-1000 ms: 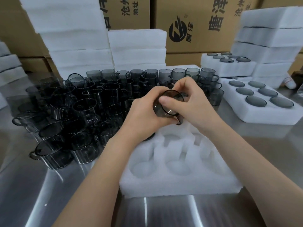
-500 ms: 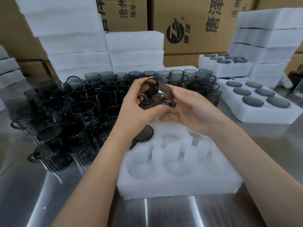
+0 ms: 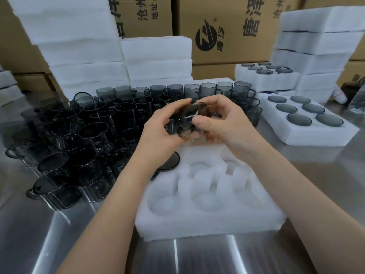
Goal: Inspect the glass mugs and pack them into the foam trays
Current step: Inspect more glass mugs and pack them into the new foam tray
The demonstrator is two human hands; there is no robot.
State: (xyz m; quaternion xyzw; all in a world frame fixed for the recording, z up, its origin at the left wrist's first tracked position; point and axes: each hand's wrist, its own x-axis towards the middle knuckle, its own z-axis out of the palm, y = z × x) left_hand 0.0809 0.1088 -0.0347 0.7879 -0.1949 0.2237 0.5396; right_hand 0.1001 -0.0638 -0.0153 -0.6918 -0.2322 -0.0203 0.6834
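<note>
A smoky grey glass mug (image 3: 187, 117) lies on its side between both hands, above the far edge of a white foam tray (image 3: 209, 220). My left hand (image 3: 164, 131) grips it from the left, fingers curled round its body. My right hand (image 3: 225, 123) holds it from the right, thumb pressed on the near side. The tray has several round pockets; one mug (image 3: 168, 161) sits in its far left pocket, partly hidden by my left wrist.
Many grey mugs (image 3: 87, 135) crowd the steel table (image 3: 39, 234) on the left. A filled foam tray (image 3: 308, 123) lies at right, another filled tray (image 3: 266, 76) behind it. Foam stacks (image 3: 79, 56) and cardboard boxes (image 3: 227, 30) line the back.
Both hands have turned the mug over: a second ago its mouth faced me, half a second ago it tilted up left, now it lies lower on its side.
</note>
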